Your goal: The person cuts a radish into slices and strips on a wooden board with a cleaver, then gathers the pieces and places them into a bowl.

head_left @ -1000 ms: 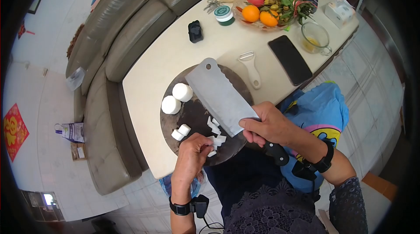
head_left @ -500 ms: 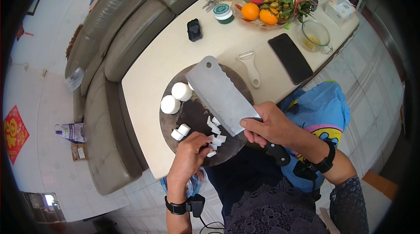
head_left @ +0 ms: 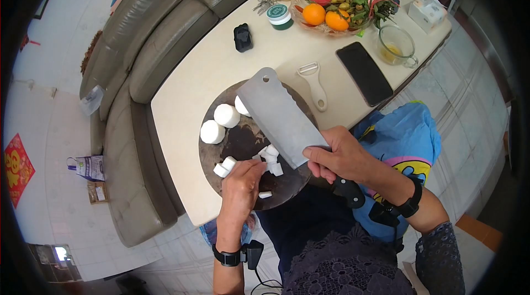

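Observation:
My right hand (head_left: 342, 157) is wrapped around the black handle of a cleaver (head_left: 281, 115). Its broad blade tilts over the right side of a round dark chopping board (head_left: 218, 149). My left hand (head_left: 243, 182) has its fingers drawn together at a small heap of cut white radish pieces (head_left: 271, 157), partly covering them. One loose white piece (head_left: 265, 194) lies nearer the board's front edge. Left of my fingers are short white chunks (head_left: 224, 167). Farther back stand thick white radish rounds (head_left: 226, 115), one partly behind the blade.
Beyond the board on the cream table (head_left: 182, 96) lie a peeler (head_left: 313, 86), a phone (head_left: 364, 73), a black object (head_left: 243, 38) and a green-white jar (head_left: 279, 17). A fruit bowl (head_left: 326, 29) and glass cup (head_left: 396, 45) stand behind. A sofa (head_left: 165, 63) runs along the left.
My left hand has moved slightly forward, bunching the cut pieces closer together and leaving one piece behind. The cleaver stays tilted in my right hand, nearly unmoved.

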